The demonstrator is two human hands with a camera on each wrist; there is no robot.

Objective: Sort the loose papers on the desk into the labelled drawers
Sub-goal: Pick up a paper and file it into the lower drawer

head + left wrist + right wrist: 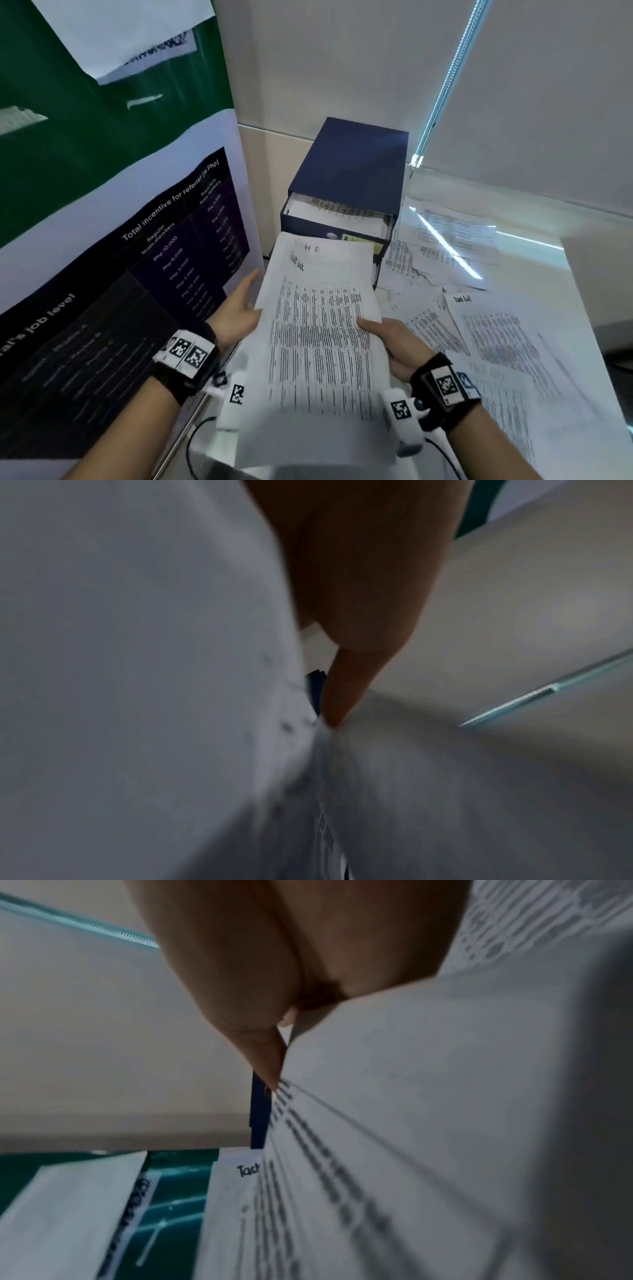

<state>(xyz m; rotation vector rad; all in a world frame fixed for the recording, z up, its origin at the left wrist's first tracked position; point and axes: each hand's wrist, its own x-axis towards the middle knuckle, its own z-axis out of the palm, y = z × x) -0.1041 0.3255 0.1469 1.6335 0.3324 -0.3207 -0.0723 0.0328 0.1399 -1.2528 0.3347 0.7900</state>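
I hold a sheaf of printed papers point(318, 335) in front of me, headed "HR" in handwriting, its far edge just short of the drawers. My right hand point(383, 339) pinches the right edge, thumb on top point(240, 974) of the sheet point(428, 1096). My left hand point(246, 298) lies with straight fingers point(342, 691) against the left edge of the papers point(137, 669). The dark blue drawer unit point(352, 164) stands behind. Its top drawer point(339, 212) is pulled out with printed sheets inside. A yellow label point(356, 238) shows on the drawer front.
Several loose printed sheets point(489, 329) are spread over the white desk point(579, 342) to the right of the drawers. A standing poster point(120, 240) walls off the left side. A blind cord point(445, 78) hangs at the back right. A black cable point(195, 442) runs near me.
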